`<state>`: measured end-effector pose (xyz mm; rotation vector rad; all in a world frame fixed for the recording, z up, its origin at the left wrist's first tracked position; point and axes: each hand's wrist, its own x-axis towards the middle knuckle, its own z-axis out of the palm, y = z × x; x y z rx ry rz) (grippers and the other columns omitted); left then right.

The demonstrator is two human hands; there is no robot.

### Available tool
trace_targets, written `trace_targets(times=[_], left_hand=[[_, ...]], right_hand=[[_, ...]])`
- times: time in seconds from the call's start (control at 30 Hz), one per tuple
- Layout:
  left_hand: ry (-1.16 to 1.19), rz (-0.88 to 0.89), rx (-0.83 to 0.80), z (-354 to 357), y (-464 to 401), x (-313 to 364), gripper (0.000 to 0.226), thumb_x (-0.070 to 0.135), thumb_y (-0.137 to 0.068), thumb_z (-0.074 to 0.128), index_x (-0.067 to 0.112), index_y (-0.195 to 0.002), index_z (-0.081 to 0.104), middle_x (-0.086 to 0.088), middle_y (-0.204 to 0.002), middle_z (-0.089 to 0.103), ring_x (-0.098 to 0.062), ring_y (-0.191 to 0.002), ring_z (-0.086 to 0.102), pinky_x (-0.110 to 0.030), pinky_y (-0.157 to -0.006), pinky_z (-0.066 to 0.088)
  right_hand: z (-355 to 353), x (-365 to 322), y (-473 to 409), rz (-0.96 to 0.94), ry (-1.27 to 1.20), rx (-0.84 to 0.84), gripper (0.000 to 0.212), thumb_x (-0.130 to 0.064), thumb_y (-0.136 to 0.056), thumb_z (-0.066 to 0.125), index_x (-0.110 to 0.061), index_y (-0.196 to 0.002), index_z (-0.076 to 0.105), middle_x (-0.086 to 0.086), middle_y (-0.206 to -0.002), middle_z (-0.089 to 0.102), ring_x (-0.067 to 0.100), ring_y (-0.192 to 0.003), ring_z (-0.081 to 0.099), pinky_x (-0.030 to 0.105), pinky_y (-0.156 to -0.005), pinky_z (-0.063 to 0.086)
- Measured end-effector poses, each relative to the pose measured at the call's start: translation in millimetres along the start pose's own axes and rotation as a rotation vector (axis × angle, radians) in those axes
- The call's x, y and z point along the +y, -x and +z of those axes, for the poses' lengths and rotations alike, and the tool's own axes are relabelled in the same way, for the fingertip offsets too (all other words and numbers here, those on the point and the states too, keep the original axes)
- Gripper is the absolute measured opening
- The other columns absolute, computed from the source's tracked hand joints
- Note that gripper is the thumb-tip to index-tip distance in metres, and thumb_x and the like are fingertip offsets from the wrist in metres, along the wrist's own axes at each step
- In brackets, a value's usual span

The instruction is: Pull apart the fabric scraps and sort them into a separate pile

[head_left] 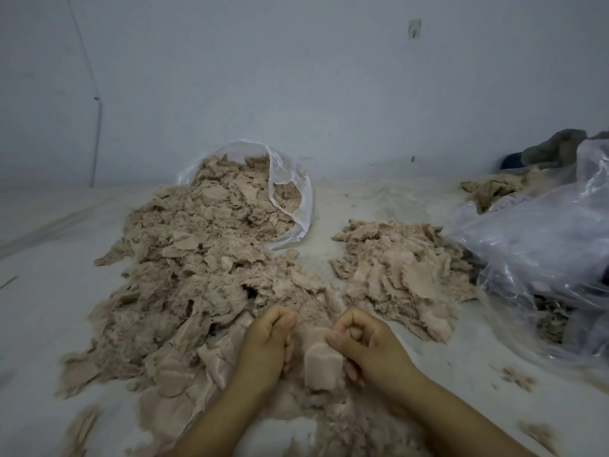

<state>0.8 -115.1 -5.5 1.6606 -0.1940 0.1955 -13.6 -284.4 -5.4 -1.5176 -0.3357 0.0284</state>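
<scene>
A big heap of tangled beige fabric scraps [197,275] spreads from the centre left toward me. To its right lies a smaller, separate pile of flat beige scraps [402,275]. Both my hands are at the near end of the big heap, close together. My left hand [267,344] and my right hand [365,341] each have curled fingers pinching one beige fabric scrap [321,364] that hangs folded between them.
A clear plastic bag [290,179] full of scraps lies open behind the big heap. A crumpled clear plastic sheet [543,245] covers the right side, with more scraps and dark cloth behind it. Loose bits lie on the white surface [362,206]; a wall stands behind.
</scene>
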Motion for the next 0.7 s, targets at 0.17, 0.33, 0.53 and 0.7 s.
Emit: trace_targets(times=[0.17,0.33,0.53,0.7], left_hand=[[-0.018,-0.007,-0.211,5.9,6.1,-2.9,0.015,0.031,-0.082,0.065,0.017,-0.087,0.065,0.009,-0.071,0.065,-0.004,-0.066,0.061,-0.017,-0.061,0.047],[-0.067,0.031,-0.101,9.3,4.4,-1.3,0.031,0.015,-0.093,0.054,0.015,-0.063,0.062,0.008,-0.045,0.048,-0.003,-0.040,0.039,-0.014,-0.041,0.031],[0.056,-0.022,0.011,2.5,0.6,-1.7,0.034,0.015,-0.096,0.048,0.012,-0.063,0.044,0.002,-0.044,0.033,-0.012,-0.039,0.026,-0.022,-0.040,0.021],[0.082,-0.064,-0.008,-2.5,1.8,1.6,0.032,0.016,-0.097,0.048,0.007,-0.067,0.051,-0.002,-0.048,0.039,-0.009,-0.038,0.032,-0.018,-0.037,0.027]], right_hand=[[0.5,-4.9,0.1,-0.020,-0.056,0.039,0.023,-0.023,-0.079,0.064,-0.002,-0.083,0.055,0.010,-0.047,0.054,0.015,-0.036,0.045,0.022,-0.040,0.038],[2.9,-2.0,-0.6,-0.034,-0.093,0.179,0.013,-0.006,-0.089,0.059,0.000,-0.080,0.052,0.009,-0.046,0.053,0.014,-0.036,0.044,0.021,-0.040,0.038],[-19.3,-11.0,-8.7,-0.081,-0.188,0.509,0.016,0.007,-0.092,0.050,-0.004,-0.082,0.053,0.003,-0.047,0.056,0.009,-0.040,0.051,0.017,-0.041,0.043],[-49.5,-7.5,-17.2,0.070,-0.549,0.590,0.008,-0.001,-0.095,0.051,0.000,-0.101,0.055,0.018,-0.091,0.066,0.017,-0.069,0.072,0.022,-0.059,0.058]])
